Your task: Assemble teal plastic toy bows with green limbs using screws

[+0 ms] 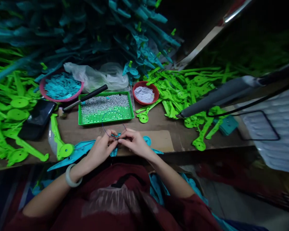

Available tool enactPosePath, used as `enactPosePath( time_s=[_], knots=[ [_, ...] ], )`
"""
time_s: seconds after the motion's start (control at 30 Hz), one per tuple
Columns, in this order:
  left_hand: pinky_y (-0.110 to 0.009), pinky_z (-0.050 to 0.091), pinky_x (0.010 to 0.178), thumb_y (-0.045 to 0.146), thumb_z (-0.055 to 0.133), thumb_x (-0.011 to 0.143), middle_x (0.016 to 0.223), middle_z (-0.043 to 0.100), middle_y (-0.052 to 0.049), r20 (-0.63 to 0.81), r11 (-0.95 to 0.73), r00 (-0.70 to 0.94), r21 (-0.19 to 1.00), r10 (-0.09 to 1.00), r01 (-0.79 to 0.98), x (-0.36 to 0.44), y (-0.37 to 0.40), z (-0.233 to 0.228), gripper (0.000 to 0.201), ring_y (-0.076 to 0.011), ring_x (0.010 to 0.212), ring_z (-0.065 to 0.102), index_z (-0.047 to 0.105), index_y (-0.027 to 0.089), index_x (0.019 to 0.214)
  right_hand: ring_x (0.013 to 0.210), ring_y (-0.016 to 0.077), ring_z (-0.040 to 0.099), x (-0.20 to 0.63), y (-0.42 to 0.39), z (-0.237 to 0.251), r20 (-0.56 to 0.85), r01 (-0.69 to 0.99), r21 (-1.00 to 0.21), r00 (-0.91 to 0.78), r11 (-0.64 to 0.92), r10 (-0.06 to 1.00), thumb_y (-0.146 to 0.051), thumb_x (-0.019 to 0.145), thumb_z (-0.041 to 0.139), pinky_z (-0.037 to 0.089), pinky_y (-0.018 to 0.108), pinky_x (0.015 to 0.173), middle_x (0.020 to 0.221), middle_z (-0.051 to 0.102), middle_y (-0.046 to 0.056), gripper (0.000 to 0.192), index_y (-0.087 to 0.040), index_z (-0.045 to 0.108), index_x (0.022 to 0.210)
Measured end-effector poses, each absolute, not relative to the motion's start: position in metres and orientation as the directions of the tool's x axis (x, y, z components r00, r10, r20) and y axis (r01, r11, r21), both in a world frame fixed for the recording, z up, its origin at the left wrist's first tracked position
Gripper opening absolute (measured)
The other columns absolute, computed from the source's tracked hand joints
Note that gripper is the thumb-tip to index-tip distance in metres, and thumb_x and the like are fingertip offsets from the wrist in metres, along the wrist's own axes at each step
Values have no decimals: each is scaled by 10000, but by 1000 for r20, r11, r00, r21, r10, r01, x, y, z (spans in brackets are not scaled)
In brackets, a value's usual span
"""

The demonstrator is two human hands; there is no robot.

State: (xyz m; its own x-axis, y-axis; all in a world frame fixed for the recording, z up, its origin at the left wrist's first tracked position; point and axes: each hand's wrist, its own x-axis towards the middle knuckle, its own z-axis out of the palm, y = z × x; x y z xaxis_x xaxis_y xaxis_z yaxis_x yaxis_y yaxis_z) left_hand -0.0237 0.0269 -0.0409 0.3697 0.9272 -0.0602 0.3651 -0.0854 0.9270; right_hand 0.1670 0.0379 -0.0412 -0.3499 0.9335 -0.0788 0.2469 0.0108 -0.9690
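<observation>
My left hand [100, 150] and my right hand [135, 143] meet at the table's front edge, fingertips pinched close together. A thin dark cord [102, 119] runs from my left fingers in a loop over the green basket and back to my right fingers. Beneath and between the fingers lies a blue plastic part [113, 152], mostly covered by them. A longer blue plastic piece [80, 152] extends out to the left under my left wrist. What exactly sits between the fingertips is too small to make out.
The green basket [106, 120] holds small silvery pieces, with a black-handled tool [93, 93] across it. A pink bowl [42, 88] of blue bits, a red bowl [156, 96] of white slips, a phone [38, 117] and green plastic parts [180, 93] surround it. A grey arm [216, 96] reaches in from the right.
</observation>
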Motion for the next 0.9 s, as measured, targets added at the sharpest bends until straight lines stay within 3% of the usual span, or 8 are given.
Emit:
enactPosePath(
  time_s=[0.2,0.33,0.6,0.7,0.77,0.83,0.9],
  knots=[
    [-222,555,641,282,602,880,828,684,5,-112,31,313,967,943,253,-12,23,-46,151,-164,764,741,487,211,947,538,63,516,163,29,-44,-252,118,-966,-248,-228,935,-303,767,661,394,179,435,813,525,-5,147,-157,650,777],
    [-219,562,626,303,619,874,760,693,13,-170,119,321,978,932,171,-7,21,-49,185,-160,729,737,472,209,936,480,56,535,163,26,-47,-285,74,-958,-182,-276,941,-239,683,659,426,177,411,770,534,-27,115,-161,594,737],
    [-258,597,667,346,626,872,789,714,-13,-166,86,325,966,931,245,-8,27,-46,217,-181,758,749,475,208,943,372,53,495,171,34,-37,-354,48,-930,-390,-365,850,-415,802,636,350,161,346,643,591,-44,267,-161,576,860],
    [-285,608,671,379,636,860,800,719,-22,-178,79,321,951,930,298,-20,30,-44,244,-201,748,754,487,208,948,458,31,474,202,29,-15,-333,126,-943,-392,-308,858,-361,786,697,372,155,402,792,619,-28,345,-164,595,1050],
    [-308,612,680,389,615,877,814,721,-28,-166,33,330,927,929,374,-36,30,-42,224,-209,746,751,501,209,947,577,41,506,239,17,1,-268,159,-960,-296,-230,917,-288,747,754,431,166,507,864,598,-20,415,-175,602,1116],
    [-352,613,734,377,593,901,871,729,-42,-126,-100,392,856,911,507,-54,27,-35,187,-221,802,745,545,212,976,579,54,501,281,0,16,-215,130,-972,-178,-193,960,-285,769,754,414,181,500,822,585,-13,299,-181,640,1025],
    [-407,597,841,369,596,911,1055,722,-76,-44,-311,507,744,861,592,-64,23,-20,201,-249,968,718,597,226,1054,465,45,418,316,-18,28,-63,-40,-997,-75,-66,995,-334,791,744,329,186,416,709,551,-32,159,-213,658,845]
  ],
)
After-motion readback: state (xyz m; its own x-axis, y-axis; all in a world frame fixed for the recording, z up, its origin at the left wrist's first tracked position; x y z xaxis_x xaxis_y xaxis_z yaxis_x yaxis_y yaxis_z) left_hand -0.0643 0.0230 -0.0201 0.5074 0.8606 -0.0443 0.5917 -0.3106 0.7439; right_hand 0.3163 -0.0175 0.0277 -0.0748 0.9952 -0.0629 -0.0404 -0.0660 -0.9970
